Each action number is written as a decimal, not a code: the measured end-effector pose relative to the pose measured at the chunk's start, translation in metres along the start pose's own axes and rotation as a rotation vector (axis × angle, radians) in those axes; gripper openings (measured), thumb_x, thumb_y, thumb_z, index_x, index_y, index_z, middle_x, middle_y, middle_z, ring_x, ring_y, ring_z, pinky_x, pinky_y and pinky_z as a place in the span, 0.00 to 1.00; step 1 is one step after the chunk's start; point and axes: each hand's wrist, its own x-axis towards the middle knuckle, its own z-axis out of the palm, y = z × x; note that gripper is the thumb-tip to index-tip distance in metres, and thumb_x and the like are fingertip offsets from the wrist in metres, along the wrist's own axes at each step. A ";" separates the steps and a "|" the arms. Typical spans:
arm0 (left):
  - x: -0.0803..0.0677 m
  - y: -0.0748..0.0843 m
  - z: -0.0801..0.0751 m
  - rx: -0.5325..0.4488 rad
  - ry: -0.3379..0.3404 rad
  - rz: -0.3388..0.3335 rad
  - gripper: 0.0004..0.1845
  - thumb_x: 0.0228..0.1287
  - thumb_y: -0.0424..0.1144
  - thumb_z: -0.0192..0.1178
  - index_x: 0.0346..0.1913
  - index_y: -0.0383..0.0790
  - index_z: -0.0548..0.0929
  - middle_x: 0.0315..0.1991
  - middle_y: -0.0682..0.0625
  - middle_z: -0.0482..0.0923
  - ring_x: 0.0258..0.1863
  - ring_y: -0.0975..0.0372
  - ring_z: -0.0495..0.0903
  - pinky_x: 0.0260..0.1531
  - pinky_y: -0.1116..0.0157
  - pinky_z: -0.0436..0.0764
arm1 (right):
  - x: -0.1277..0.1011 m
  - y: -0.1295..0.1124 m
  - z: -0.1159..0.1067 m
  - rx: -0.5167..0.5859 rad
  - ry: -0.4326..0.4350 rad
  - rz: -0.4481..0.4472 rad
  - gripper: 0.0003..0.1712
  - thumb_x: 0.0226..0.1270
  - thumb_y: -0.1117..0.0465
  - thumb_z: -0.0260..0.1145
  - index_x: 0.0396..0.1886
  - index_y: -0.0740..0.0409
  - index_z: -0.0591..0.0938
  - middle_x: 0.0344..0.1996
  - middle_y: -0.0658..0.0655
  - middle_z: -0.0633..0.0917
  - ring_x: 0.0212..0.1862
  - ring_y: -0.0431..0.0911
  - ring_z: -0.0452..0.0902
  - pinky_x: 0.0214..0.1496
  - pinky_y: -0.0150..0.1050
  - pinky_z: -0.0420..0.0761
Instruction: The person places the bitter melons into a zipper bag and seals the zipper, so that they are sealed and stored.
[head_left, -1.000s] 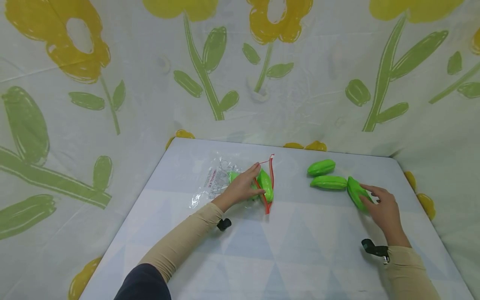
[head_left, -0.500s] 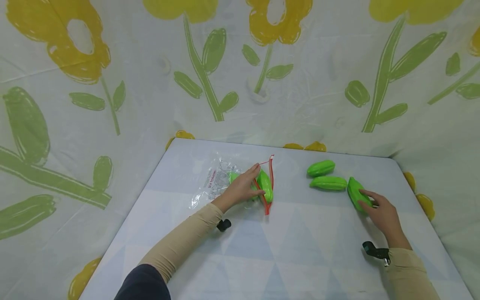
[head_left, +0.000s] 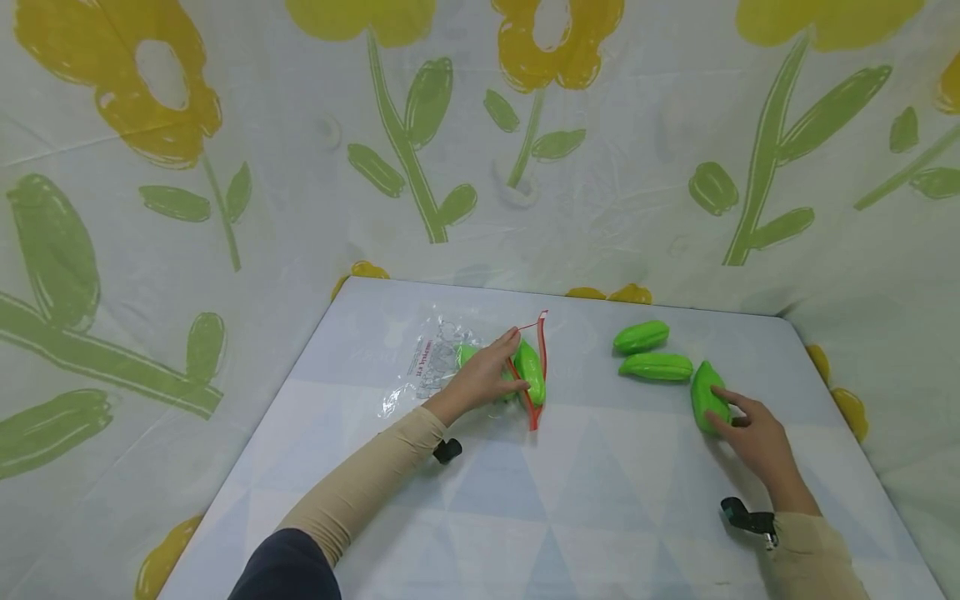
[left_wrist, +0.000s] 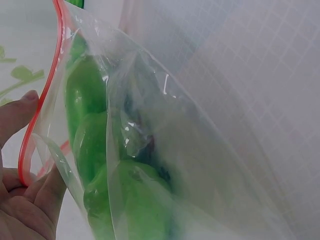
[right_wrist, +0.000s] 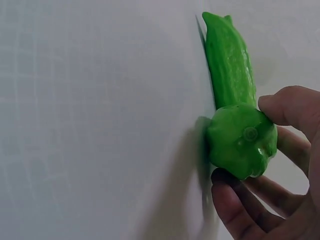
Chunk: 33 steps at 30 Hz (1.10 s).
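My left hand (head_left: 486,375) holds open the red-zippered mouth of a clear plastic bag (head_left: 435,367) lying on the table; its fingers (left_wrist: 25,190) pinch the red rim (left_wrist: 42,105). Green toy fruits (left_wrist: 100,150) lie inside the bag. My right hand (head_left: 738,425) grips a green toy starfruit (head_left: 707,396) between thumb and fingers (right_wrist: 287,107), its end (right_wrist: 242,142) facing the wrist camera. Two more green starfruits (head_left: 642,336) (head_left: 656,366) lie on the table just left of it; one (right_wrist: 227,62) shows beyond the held fruit.
The pale blue table (head_left: 570,500) with a triangle pattern is enclosed by a floral cloth backdrop (head_left: 225,167) at the back and both sides. Its edges are close at the far and right sides.
My right hand has closed on the starfruit and turned it more upright, shifting it slightly left and toward me. The left hand and the bag have stayed still.
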 end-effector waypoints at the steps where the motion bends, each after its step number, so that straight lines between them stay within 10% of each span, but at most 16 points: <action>1: 0.000 0.000 0.000 0.001 -0.001 -0.002 0.49 0.54 0.56 0.65 0.71 0.36 0.54 0.73 0.46 0.48 0.70 0.58 0.52 0.65 0.61 0.60 | -0.001 -0.001 0.001 -0.004 0.002 0.000 0.41 0.63 0.35 0.53 0.70 0.53 0.63 0.61 0.75 0.63 0.51 0.68 0.68 0.33 0.49 0.78; 33: -0.001 -0.001 0.000 -0.001 -0.010 -0.002 0.49 0.54 0.55 0.65 0.71 0.34 0.54 0.73 0.49 0.45 0.70 0.58 0.51 0.66 0.62 0.59 | -0.017 -0.018 0.020 -0.001 0.129 -0.031 0.38 0.62 0.39 0.59 0.65 0.58 0.70 0.49 0.69 0.71 0.43 0.59 0.75 0.26 0.37 0.75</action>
